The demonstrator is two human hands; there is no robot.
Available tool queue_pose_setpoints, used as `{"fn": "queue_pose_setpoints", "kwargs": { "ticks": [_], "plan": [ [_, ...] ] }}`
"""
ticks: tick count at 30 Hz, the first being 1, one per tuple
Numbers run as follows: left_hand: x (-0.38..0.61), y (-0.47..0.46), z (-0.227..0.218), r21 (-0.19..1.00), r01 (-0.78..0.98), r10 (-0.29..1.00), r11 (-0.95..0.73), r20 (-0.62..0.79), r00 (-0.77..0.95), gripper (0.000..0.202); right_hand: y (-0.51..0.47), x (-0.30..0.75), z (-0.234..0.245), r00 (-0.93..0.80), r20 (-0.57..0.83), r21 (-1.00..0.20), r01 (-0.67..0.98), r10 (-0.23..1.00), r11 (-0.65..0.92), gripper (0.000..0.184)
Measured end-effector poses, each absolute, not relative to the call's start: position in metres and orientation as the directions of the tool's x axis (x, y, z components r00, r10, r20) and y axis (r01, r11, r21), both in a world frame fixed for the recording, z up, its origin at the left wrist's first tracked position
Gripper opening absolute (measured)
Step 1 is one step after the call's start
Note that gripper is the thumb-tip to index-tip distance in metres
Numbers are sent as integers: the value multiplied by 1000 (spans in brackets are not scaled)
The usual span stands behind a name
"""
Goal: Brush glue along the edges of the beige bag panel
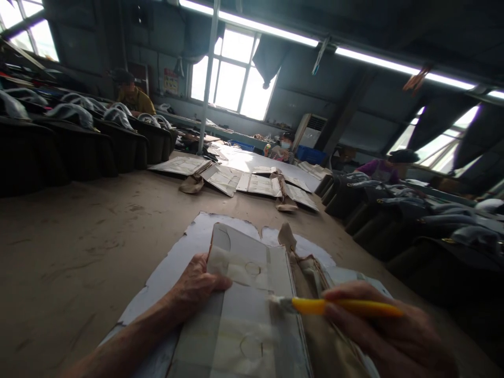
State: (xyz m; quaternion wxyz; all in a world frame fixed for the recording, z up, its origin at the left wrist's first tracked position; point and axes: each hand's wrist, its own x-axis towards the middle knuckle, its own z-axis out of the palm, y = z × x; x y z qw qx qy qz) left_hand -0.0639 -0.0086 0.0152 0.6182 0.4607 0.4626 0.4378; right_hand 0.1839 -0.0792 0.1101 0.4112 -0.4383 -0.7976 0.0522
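Observation:
My right hand (378, 320) is closed round the yellow handle of a brush (338, 306). The brush's pale bristles meet the surface of a flat whitish panel (248, 304), near its right edge. Along the panel's left edge my left hand (205, 286) grips it, thumb on top and fingers out of sight underneath. Curved marks and paler bands show on the panel. Tan fabric (318, 320) hangs beside its right edge, partly behind my right hand. Beneath everything lies a ragged white sheet (169, 262).
Similar pale panels (258, 185) lie farther up the brown table (79, 252). Dark bags with plastic-wrapped handles line the left (71, 142) and right (425, 231). Three people sit at the far side and right. A thin pole (208, 79) rises beyond the panels.

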Motion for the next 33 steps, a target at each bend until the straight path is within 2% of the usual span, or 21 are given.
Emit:
{"fn": "queue_pose_setpoints", "kwargs": {
  "ticks": [3,8,12,19,21,24,29,33],
  "plan": [
    [-63,-9,18,972,-131,967,195,-168,194,33,-51,181,121,-208,568,-547,627,796,555,12],
    [-64,-10,17,971,-153,961,185,-145,237,30,3,171,125,-171,387,-666,628,906,403,25],
    [-65,-10,17,972,-148,960,184,-146,237,32,27,164,119,-111,418,-669,634,902,388,25],
    [-61,-10,17,962,-146,953,230,-193,234,40,3,172,110,-77,660,-506,689,747,518,22],
    [-60,-10,17,959,-138,948,248,-211,238,40,-5,173,110,-93,734,-422,713,673,560,18],
    [-60,-11,17,954,-146,945,261,-222,240,37,-10,170,106,-217,809,-236,732,546,639,9],
    [-61,-12,17,980,-89,966,179,-158,204,25,-15,163,92,-463,735,-96,651,495,753,3],
    [-60,-13,18,974,-107,966,201,-178,189,26,-30,168,92,-536,658,-117,622,530,774,6]
  ]
}}
